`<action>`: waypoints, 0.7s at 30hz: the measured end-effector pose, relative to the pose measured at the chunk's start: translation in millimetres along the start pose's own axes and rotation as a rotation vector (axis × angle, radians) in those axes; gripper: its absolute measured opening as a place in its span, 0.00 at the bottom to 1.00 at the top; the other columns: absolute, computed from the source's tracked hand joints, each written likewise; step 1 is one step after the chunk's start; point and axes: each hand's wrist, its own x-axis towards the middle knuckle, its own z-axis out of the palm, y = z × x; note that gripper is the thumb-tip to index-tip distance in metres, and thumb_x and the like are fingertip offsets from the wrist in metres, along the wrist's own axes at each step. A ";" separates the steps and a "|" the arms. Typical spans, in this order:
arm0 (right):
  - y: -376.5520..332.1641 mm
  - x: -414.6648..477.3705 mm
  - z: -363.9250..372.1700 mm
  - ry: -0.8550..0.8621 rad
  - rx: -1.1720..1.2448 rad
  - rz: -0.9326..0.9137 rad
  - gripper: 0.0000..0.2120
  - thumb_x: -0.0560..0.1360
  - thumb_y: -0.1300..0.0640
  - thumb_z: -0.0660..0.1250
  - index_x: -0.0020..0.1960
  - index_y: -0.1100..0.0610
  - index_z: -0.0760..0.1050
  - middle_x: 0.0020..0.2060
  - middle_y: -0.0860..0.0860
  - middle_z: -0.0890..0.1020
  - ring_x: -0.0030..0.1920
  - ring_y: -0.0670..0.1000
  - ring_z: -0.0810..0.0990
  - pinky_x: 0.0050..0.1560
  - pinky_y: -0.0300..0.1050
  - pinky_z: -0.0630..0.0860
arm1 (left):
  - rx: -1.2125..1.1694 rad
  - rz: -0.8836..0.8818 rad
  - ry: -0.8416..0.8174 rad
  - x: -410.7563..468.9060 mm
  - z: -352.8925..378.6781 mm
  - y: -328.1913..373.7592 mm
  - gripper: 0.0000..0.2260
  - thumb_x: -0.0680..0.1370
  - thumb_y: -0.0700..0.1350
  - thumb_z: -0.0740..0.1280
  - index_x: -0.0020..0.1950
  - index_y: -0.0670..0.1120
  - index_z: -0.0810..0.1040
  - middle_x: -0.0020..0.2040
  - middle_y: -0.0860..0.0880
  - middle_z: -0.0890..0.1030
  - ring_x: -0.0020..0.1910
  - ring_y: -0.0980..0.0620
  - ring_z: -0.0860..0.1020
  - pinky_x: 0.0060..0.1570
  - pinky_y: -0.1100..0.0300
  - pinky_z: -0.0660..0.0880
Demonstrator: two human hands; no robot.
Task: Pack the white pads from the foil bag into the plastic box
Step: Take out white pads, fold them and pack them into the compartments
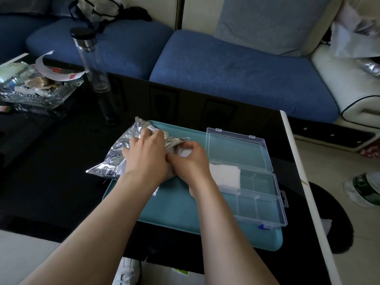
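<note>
Left hand (146, 159) grips foil bag (111, 161), right hand (191, 161) pinches white pad (185, 153); mid-pull. Next: into plastic box (265, 182) at 3 o'clock.

The plastic box (267, 202) is open from above. Its lid (236, 149) lies flat back toward the sofa (226, 68), and only the white pads (225, 175) fill the compartment nearest the hands. The left hand (146, 155), gripping the foil bag (115, 159), and the right hand (191, 161), pinching a white pad (185, 154) at its mouth, crowd the space just beside the box. The near part of the teal tray (185, 219) is bare. A tall clear bottle (92, 58) stands well behind the bag.
</note>
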 end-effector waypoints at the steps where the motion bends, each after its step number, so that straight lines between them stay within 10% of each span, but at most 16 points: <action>1: 0.9 1.2 -0.2 0.021 -0.026 -0.006 0.28 0.61 0.48 0.79 0.60 0.49 0.78 0.54 0.48 0.84 0.55 0.51 0.85 0.59 0.54 0.83 | -0.018 0.000 0.011 1.7 -0.2 -1.5 0.23 0.71 0.42 0.72 0.66 0.46 0.75 0.64 0.44 0.72 0.62 0.34 0.73 0.56 0.42 0.72; 11: 2.6 5.8 -7.9 0.148 -0.245 -0.101 0.07 0.70 0.60 0.75 0.45 0.51 0.80 0.41 0.48 0.82 0.50 0.56 0.84 0.50 0.52 0.84 | -0.027 -0.010 0.087 6.1 3.6 -8.6 0.12 0.82 0.51 0.69 0.64 0.49 0.79 0.66 0.45 0.75 0.65 0.36 0.72 0.55 0.43 0.69; 17: -6.9 0.5 -10.9 0.052 -0.145 -0.099 0.26 0.71 0.56 0.77 0.60 0.50 0.64 0.46 0.45 0.75 0.51 0.54 0.80 0.54 0.48 0.80 | 0.020 -0.027 0.052 3.5 2.9 -3.2 0.16 0.81 0.51 0.68 0.68 0.49 0.75 0.69 0.44 0.70 0.68 0.34 0.68 0.62 0.39 0.67; 21: 4.2 5.5 -12.9 -0.021 -0.131 -0.120 0.21 0.75 0.54 0.77 0.61 0.49 0.69 0.44 0.39 0.70 0.51 0.47 0.73 0.52 0.40 0.74 | 0.033 -0.024 0.043 2.8 3.1 -1.6 0.18 0.81 0.50 0.68 0.69 0.50 0.74 0.70 0.44 0.69 0.68 0.34 0.67 0.62 0.38 0.66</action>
